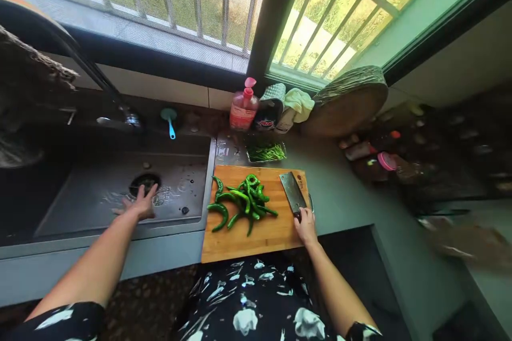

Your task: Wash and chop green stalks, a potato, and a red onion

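My left hand (140, 203) reaches into the grey sink (92, 186) with its fingers spread, near the dark drain (144, 184); nothing shows in it. My right hand (306, 225) is closed around the handle of a cleaver (293, 191), whose blade lies flat at the right side of the wooden cutting board (240, 248). A heap of green chili peppers (250, 197) covers the middle and left of the board, a few of them lying apart at its left edge.
Behind the board sits a clear tray of cut green strips (266, 152). A pink pump bottle (243, 109) and a round wooden block (348, 101) stand by the window. The faucet (96, 72) arches over the sink; a blue-handled brush (170, 122) is behind it. Jars (386, 161) stand at the right.
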Tool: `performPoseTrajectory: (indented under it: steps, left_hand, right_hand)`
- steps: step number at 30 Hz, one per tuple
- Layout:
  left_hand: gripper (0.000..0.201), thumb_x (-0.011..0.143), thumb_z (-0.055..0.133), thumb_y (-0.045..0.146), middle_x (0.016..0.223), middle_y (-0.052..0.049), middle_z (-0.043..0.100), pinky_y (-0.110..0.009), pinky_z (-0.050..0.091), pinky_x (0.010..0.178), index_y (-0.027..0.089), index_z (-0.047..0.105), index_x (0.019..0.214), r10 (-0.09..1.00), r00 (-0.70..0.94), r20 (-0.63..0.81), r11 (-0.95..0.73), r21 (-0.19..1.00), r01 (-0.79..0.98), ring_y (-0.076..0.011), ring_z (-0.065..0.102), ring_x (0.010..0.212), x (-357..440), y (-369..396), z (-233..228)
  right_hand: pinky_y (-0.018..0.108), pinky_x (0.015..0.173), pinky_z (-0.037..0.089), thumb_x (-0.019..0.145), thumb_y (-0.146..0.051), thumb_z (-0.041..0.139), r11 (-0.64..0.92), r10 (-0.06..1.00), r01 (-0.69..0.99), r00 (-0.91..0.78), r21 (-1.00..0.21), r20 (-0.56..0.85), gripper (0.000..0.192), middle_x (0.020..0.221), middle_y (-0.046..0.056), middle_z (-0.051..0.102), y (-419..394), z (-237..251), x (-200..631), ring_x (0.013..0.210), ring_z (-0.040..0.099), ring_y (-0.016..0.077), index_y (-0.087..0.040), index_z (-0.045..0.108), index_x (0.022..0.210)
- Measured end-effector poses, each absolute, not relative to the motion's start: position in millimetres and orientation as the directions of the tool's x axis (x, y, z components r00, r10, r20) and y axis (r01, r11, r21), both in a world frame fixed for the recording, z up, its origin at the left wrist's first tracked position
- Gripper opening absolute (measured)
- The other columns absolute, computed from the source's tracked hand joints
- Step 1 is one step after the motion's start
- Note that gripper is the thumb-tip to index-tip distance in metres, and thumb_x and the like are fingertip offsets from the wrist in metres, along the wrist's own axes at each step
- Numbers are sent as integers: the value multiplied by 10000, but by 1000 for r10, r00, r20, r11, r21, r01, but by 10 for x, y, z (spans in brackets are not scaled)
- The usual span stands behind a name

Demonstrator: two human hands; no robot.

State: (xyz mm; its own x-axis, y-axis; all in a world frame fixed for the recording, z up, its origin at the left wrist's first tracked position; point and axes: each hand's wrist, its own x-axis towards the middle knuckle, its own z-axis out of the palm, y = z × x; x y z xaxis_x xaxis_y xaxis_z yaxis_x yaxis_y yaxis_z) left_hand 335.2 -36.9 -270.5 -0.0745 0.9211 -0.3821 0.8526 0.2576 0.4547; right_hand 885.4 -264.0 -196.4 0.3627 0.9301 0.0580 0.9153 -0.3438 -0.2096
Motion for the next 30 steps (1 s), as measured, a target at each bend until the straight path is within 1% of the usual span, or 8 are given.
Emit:
performPoseTrajectory:
  steps: [3, 6, 9, 12, 17, 22, 27, 30]
  left_hand:
    - [597, 539, 720, 492, 1438, -147, 347, -761, 239, 875, 239, 574, 1060, 896, -179, -406, 333, 347, 877, -562, 80, 1305, 3450, -442, -2589]
    - [452, 735, 573, 421, 1405, -161, 407, -721, 223, 931, 170, 585, 1111, 946, -143, -292, 235, 308, 922, -492, 202, 1306, 3711, -504, -2318]
    - [391, 816, 447, 301, 1266, -172, 550, -522, 308, 1012, 91, 605, 1106, 979, -51, -196, 116, 334, 936, -346, 428, 1217, 4124, -632, -1980]
    - [366, 827, 393, 287, 1123, -127, 641, -323, 398, 948, 119, 629, 1050, 986, -21, -167, 87, 402, 911, -237, 564, 1065, 4608, -882, -1693]
    - [419, 813, 380, 484, 918, -139, 687, -379, 455, 749, 171, 656, 851, 873, -158, -461, 310, 275, 910, -306, 610, 885, 5385, -1389, -1530]
    - [441, 760, 453, 505, 1062, -188, 642, -463, 409, 822, 141, 657, 903, 887, -278, -368, 354, 155, 923, -376, 506, 1068, 5870, -1640, -1660]
    - [345, 750, 455, 406, 1050, -187, 646, -476, 400, 826, 155, 620, 920, 795, -424, -435, 553, 231, 801, -369, 541, 1042, 5907, -1722, -1680]
    - [407, 768, 433, 423, 1003, -174, 652, -446, 419, 806, 145, 554, 1039, 767, -486, -419, 632, 362, 685, -344, 581, 990, 5819, -1835, -1521]
  right_hand:
    - [449, 944, 405, 779, -191, 495, -233, 952, 935, 275, -269, 132, 356, 1098, 149, 536, -2540, -1882, 8697, 1066, 479, 273, -125, 574, 1120]
    - [417, 938, 408, 814, -217, 493, -92, 972, 902, 173, -422, 160, 326, 1078, 132, 550, -2297, -1820, 8428, 1035, 497, 243, -145, 577, 1120]
    - [384, 925, 412, 821, -268, 528, -8, 985, 849, 98, -529, 143, 315, 1080, 121, 559, -1959, -1798, 8121, 1029, 501, 229, -154, 588, 1108]
    - [373, 899, 410, 782, -296, 602, -43, 995, 841, 84, -539, 52, 299, 1054, 129, 572, -1675, -1806, 7905, 1006, 506, 246, -139, 623, 1037]
    - [335, 847, 409, 797, -240, 577, -55, 998, 821, 60, -569, -10, 200, 948, 102, 618, -1569, -1814, 7974, 911, 533, 226, -146, 646, 959]
    - [339, 876, 402, 764, -159, 573, 93, 994, 832, -44, -547, 102, 225, 999, 91, 608, -1741, -1824, 8382, 951, 507, 221, -164, 647, 977]
    - [345, 910, 419, 721, -67, 538, 177, 984, 808, -141, -563, 107, 332, 1044, 100, 607, -1800, -1893, 8652, 999, 503, 220, -156, 644, 1022]
    - [362, 941, 416, 732, -67, 512, 199, 980, 752, -148, -629, 132, 358, 1088, 121, 600, -1798, -1842, 8660, 1038, 513, 222, -140, 627, 1063]
